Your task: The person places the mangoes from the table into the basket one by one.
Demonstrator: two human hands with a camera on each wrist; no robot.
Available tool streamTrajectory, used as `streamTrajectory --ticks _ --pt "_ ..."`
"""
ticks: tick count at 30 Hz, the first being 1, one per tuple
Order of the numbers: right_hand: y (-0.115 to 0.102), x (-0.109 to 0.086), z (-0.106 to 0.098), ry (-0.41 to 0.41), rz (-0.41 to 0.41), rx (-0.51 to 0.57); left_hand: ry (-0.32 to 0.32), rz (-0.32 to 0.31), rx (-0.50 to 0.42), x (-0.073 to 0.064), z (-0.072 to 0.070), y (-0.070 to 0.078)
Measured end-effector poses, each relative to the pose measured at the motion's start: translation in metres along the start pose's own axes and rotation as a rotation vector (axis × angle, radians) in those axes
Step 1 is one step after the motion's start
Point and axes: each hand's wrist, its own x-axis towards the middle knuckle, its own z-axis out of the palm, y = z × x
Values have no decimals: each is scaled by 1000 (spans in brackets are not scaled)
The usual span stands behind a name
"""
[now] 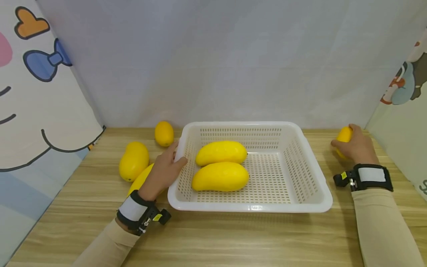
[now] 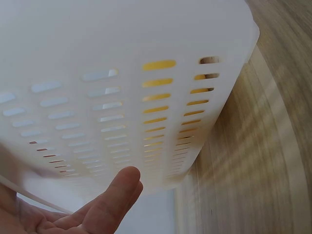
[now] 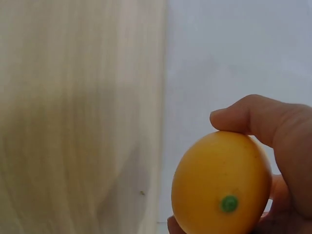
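My left hand (image 1: pixel 165 170) grips the left rim of a white plastic basket (image 1: pixel 250 207), thumb over the edge and fingers on the outer side. Two long yellow mangoes (image 1: pixel 221 176) lie side by side in the left half of the basket. Up close, the left wrist view has the slotted basket wall (image 2: pixel 122 53), with yellow showing through some slots. At the far right, my right hand (image 1: pixel 360 146) holds an oval yellow-orange, lemon-like fruit (image 3: pixel 219 183) between thumb and fingers. A green stem spot marks the end of that fruit.
Left of the basket are a plump yellow mango (image 1: pixel 134 161) and another yellow fruit (image 1: pixel 141 180) partly hidden by the left hand. A smaller oval fruit (image 1: pixel 164 134) sits behind them, near the white back wall (image 1: pixel 233 66). Printed side panels (image 1: pixel 43 111) border the wooden table (image 1: pixel 233 241).
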Motion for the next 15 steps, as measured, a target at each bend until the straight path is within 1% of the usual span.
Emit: streamTrajectory --ticks 5,10,15 --pt "-5 0 -7 29 -48 12 4 -3 2 0 0 -1" --pt "-13 -2 -16 47 -56 26 1 -5 -5 0 0 -1" --pt "-21 -6 -23 86 -78 48 -1 -7 -4 -1 0 0"
